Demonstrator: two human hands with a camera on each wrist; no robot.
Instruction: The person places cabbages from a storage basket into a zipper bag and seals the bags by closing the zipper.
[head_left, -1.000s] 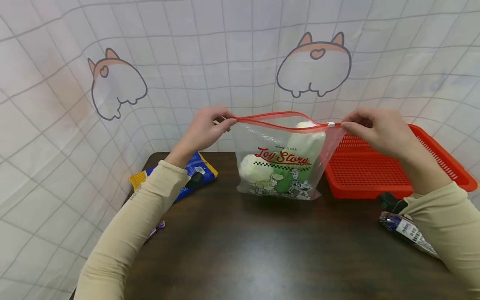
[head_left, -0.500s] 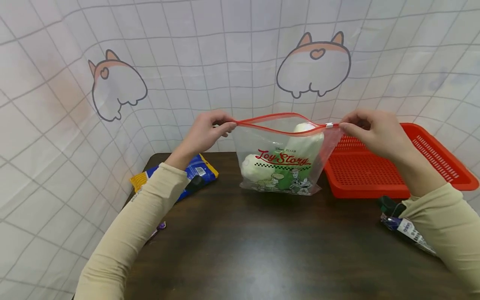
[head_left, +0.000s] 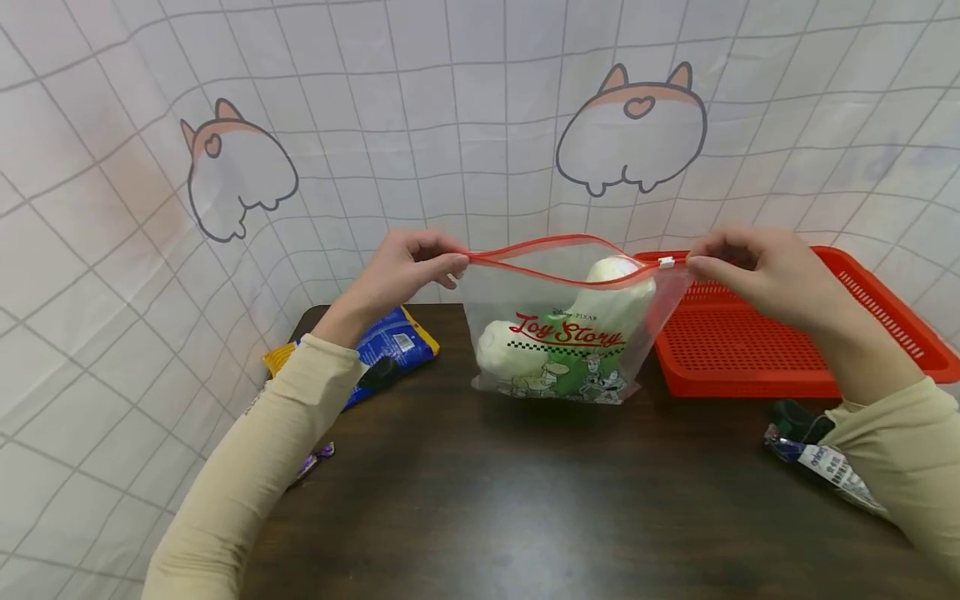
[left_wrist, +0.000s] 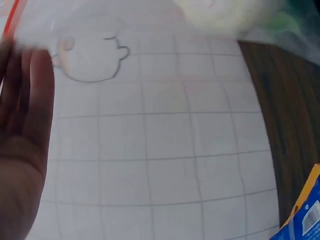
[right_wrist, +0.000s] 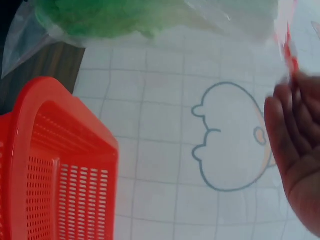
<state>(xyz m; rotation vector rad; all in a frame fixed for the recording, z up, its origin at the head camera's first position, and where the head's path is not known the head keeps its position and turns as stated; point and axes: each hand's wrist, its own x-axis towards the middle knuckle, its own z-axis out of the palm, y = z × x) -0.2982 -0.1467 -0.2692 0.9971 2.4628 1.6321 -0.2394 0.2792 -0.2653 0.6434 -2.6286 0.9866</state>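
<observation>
A clear zip bag [head_left: 487, 300] with a red zip edge and "Toy Story" print hangs between both hands, its mouth gaping in the middle. My left hand [head_left: 416, 262] pinches the zip's left end. At the right end, beside the white slider [head_left: 666, 262], my right hand [head_left: 765, 271] pinches the corner. Through the plastic show a pale, long item [head_left: 611, 300] leaning to the right, a rounded whitish one [head_left: 506, 350] at lower left and something green near the bottom. Their exact kinds are blurred by the film. In the right wrist view the green part [right_wrist: 100, 17] looks leafy.
A red perforated basket [head_left: 750, 387] stands behind and right of the bag. Blue-and-yellow packaging [head_left: 405, 342] lies at back left. A small purple wrapper [head_left: 318, 458] is by the left sleeve; a purple-and-silver packet [head_left: 825, 467] lies by the right sleeve. A grid-patterned curtain [head_left: 375, 125] rises behind the table.
Both hands keep hold of the bag. The bag lifts slightly, then sinks a little, and its mouth gapes somewhat wider now.
</observation>
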